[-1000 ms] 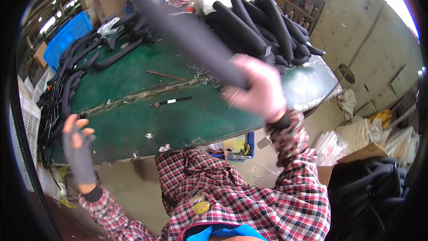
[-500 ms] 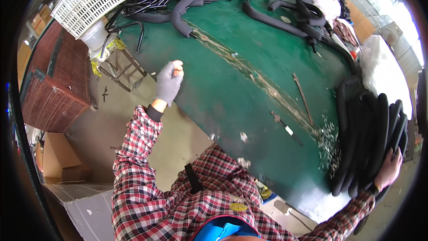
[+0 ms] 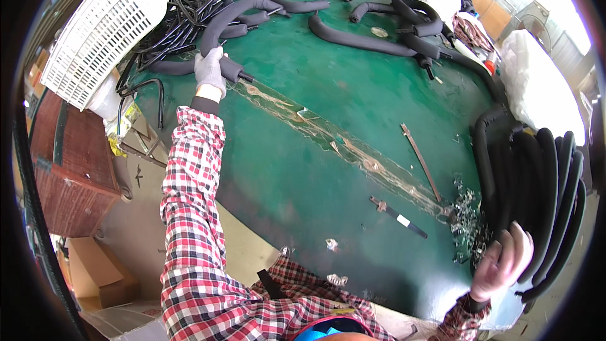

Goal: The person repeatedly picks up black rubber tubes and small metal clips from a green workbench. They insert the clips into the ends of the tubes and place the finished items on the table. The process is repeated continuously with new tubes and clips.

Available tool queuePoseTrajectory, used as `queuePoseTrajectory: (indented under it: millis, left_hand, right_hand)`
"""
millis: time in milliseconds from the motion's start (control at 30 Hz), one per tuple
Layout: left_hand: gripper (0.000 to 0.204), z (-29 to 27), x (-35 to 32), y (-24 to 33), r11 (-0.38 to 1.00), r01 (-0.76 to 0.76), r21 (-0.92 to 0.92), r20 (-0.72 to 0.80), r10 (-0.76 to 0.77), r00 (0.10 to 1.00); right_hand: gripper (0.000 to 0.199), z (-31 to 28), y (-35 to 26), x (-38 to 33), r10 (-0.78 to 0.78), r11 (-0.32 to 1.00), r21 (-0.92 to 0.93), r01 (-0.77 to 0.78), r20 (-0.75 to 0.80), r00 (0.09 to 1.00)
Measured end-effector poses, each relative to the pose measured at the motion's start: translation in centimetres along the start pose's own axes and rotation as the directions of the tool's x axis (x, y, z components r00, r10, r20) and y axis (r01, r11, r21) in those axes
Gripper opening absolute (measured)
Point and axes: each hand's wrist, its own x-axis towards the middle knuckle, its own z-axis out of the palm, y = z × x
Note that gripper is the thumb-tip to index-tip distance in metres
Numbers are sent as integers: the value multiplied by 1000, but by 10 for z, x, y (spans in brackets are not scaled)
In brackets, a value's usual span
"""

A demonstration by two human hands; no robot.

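At the far left of the table, my left hand, in a grey glove, is closed around a curved metal tube in a dark grey foam sleeve. The tube's short black end sticks out beside the hand. My right hand is bare, with its fingers stretched out and nothing in it. It is near the lower end of a bundle of long black foam tubes at the right edge of the green table.
A flat knife-like tool and a thin rusty strip lie mid-table. Shiny scraps are piled near the foam bundle. Thin black bent tubes crowd a white basket. A white plastic bag is at right.
My left hand has reached forward and taken hold of the foam-sleeved tube. My right hand has let go of the black foam bundle and moved left. The view has shifted.
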Motion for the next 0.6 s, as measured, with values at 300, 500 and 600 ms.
queuePoseTrajectory:
  millis: [300,500,600]
  left_hand:
    - [66,-10,-76,76,627,-662,410,160,665,730]
    - [60,13,-61,58,627,-461,628,236,411,880]
    - [62,25,-82,37,465,-630,623,317,586,746]
  right_hand:
    - [23,56,-142,35,40,408,896,-176,175,984]
    - [19,52,-178,35,-196,376,925,44,33,980]
    - [20,60,-167,16,-159,357,926,-123,190,969]
